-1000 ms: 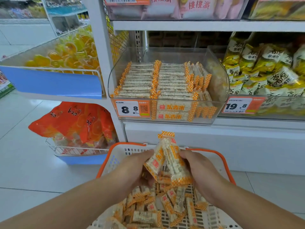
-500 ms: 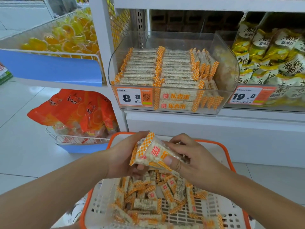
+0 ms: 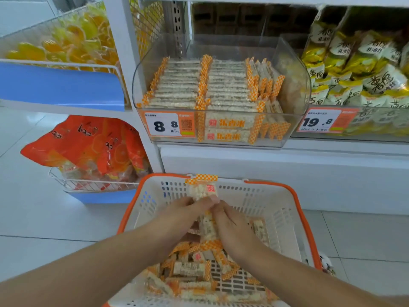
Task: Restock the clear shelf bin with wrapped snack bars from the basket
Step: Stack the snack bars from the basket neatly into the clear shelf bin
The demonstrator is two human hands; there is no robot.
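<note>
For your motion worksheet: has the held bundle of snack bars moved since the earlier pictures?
Yes. The bundle swung from lying sideways to upright over the basket's far rim.

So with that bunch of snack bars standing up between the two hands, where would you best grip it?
Around the middle, from both sides, as the left hand and right hand do now. The bunch of snack bars stands upright, and its checkered ends are thin, crinkly wrapper.
</note>
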